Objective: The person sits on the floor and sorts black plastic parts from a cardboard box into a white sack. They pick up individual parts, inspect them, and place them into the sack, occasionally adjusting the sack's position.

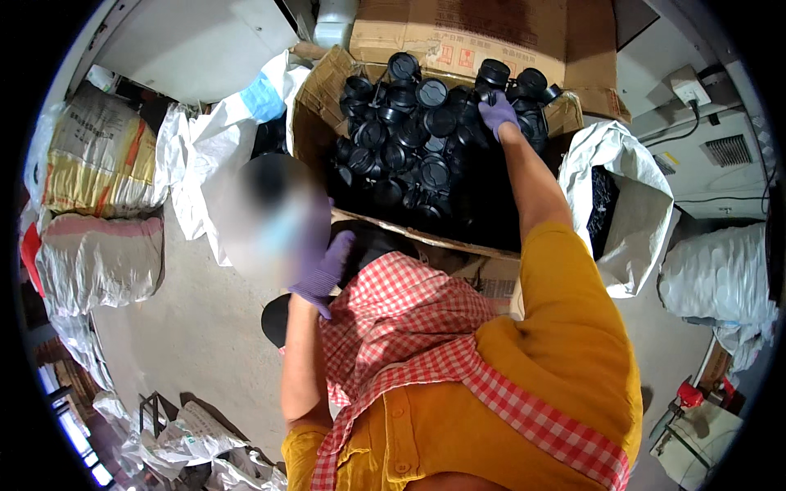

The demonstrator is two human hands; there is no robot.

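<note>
Right hand [497, 113], purple-gloved, arm stretched to 12 o'clock into the carton [315, 106]; grip curled down over the black parts [409, 139] at the heap's upper right edge, fingers resting on one of them, but whether they have closed around it cannot be told, the fingertips being hidden among the pieces. Left hand [323, 270], also in a purple glove, raised at about 9 o'clock of the chest, fingers loosely bent and part open, pressed against a blurred patch; nothing can be made out in that grip. The black parts are round, cap-like pieces with rings and stubs, piled deep in the carton, filling it from its left wall to past the right hand, a few standing proud at the far rim around 1 o'clock. The carton is brown, flaps folded out, its near edge just above the red-checked apron [409, 327] worn over a mustard shirt [565, 344]. At 3 o'clock of the carton, touching its corner, a white woven sack [630, 204] stands open with dark contents. At 10 o'clock of the carton, another white sack [213, 139] with a blue patch, slumped against it. Further left, at 9 o'clock, filled printed sacks [98, 164] are stacked on the concrete floor [196, 327]. More white sacks lie at 4 o'clock by the right rim and at 7 o'clock near the bottom.
</note>
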